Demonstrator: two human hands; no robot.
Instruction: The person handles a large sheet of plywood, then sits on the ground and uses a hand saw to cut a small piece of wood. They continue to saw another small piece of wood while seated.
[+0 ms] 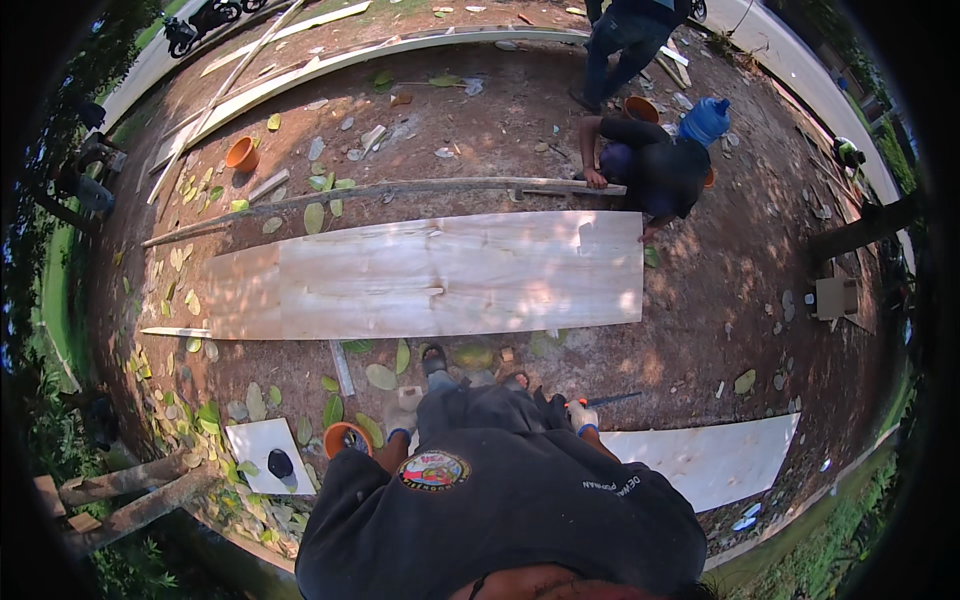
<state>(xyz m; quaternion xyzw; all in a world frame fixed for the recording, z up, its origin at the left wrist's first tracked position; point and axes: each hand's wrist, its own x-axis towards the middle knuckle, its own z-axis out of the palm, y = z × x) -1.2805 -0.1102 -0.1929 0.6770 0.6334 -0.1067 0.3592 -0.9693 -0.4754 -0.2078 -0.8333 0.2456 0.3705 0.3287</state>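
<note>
My right hand, in a pale glove, is closed around the orange handle of a handsaw. Its dark, narrow blade points out to the right. My left hand, also gloved, hangs beside my left leg, and its fingers are too small to make out. Ahead of my feet lies a long, pale plywood sheet on the ground. At its right end a co-worker crouches, one hand on a long wooden batten along the sheet's far side and the other at the sheet's edge.
An orange bucket stands near my left side, next to a white board with a dark round thing on it. Another pale board lies behind me to the right. Farther off are an orange bucket, a blue water jug and a standing person.
</note>
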